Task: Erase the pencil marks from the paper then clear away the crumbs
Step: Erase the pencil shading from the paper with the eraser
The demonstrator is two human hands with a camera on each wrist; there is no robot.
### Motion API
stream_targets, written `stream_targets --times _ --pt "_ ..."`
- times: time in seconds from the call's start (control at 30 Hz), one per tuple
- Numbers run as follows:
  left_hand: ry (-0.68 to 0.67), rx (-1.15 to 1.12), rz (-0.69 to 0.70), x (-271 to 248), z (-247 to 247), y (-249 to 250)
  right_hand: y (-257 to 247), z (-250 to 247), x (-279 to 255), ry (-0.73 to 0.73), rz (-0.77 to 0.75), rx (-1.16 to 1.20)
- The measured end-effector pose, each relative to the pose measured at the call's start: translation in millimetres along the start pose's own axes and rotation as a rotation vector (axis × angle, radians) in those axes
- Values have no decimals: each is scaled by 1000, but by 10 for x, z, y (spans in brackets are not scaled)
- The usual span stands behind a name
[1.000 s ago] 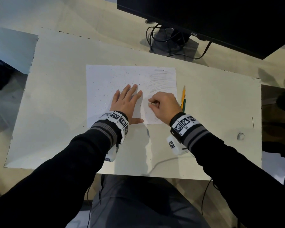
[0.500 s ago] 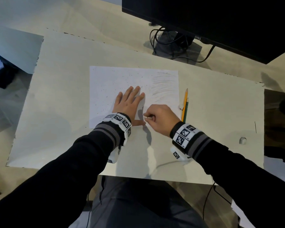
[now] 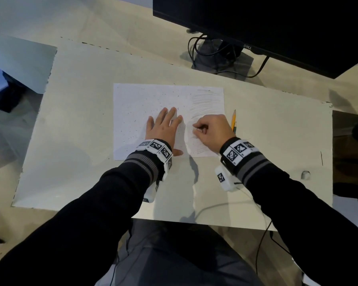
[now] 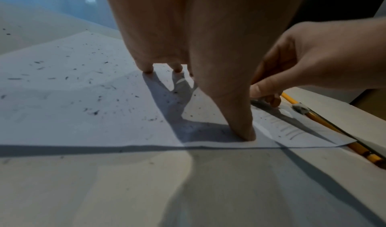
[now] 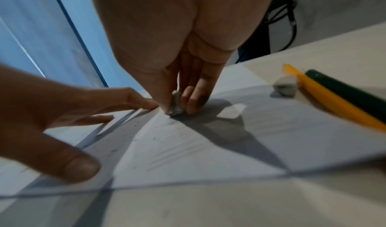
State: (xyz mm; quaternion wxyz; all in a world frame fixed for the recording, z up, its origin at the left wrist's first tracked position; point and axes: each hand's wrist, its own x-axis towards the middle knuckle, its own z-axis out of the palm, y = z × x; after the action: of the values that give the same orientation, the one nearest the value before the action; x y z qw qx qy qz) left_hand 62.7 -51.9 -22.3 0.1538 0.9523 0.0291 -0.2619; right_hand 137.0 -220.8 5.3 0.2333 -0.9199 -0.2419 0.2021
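A white sheet of paper [image 3: 136, 104] lies on a pale desk mat. Faint pencil lines [image 3: 207, 102] cover its right part, and dark eraser crumbs [image 3: 130, 133] are scattered over its left part. My left hand [image 3: 163, 126] lies flat on the paper with fingers spread, pressing it down. Just to its right, my right hand [image 3: 210, 132] pinches a small grey eraser [image 5: 175, 105] between thumb and fingers, its tip on the paper. In the left wrist view the crumbs [image 4: 94, 112] show on the sheet beside my left thumb [image 4: 240, 123].
A yellow pencil [image 3: 233, 119] and a dark green pencil [image 5: 344, 88] lie along the paper's right edge, with a second small eraser piece [image 5: 286, 86] beside them. A black monitor [image 3: 267, 23] with cables stands behind. A small round object [image 3: 305, 174] sits at the mat's right.
My right hand slid toward me along the paper, then back away to mid-sheet, still holding the eraser. The left hand stayed flat on the paper.
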Motion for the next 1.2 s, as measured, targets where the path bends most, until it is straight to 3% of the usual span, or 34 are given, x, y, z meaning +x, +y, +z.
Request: stream_targets --times 0.17,0.33,0.47,0.53,0.73,0.9,1.07,1.2 --pt "7 -19 8 22 37 -28 -21 76 -289 -128 -63 4" --pt "0 1 10 30 50 -49 18 27 -53 -16 -34 -12" --pt "7 2 4 36 53 -45 -26 131 -354 -95 -138 -26" --pt "10 -3 2 36 52 -40 -27 91 -280 -130 -111 -46" --pt "13 3 11 49 57 -45 -87 61 -124 -25 -43 -8" --pt "-4 10 35 34 46 -45 -87 -4 -262 -214 -37 -37" --pt "-25 49 41 34 20 -28 -56 -8 -16 -71 20 10" --pt "-26 65 55 44 47 -41 -51 28 -307 -208 -30 -38"
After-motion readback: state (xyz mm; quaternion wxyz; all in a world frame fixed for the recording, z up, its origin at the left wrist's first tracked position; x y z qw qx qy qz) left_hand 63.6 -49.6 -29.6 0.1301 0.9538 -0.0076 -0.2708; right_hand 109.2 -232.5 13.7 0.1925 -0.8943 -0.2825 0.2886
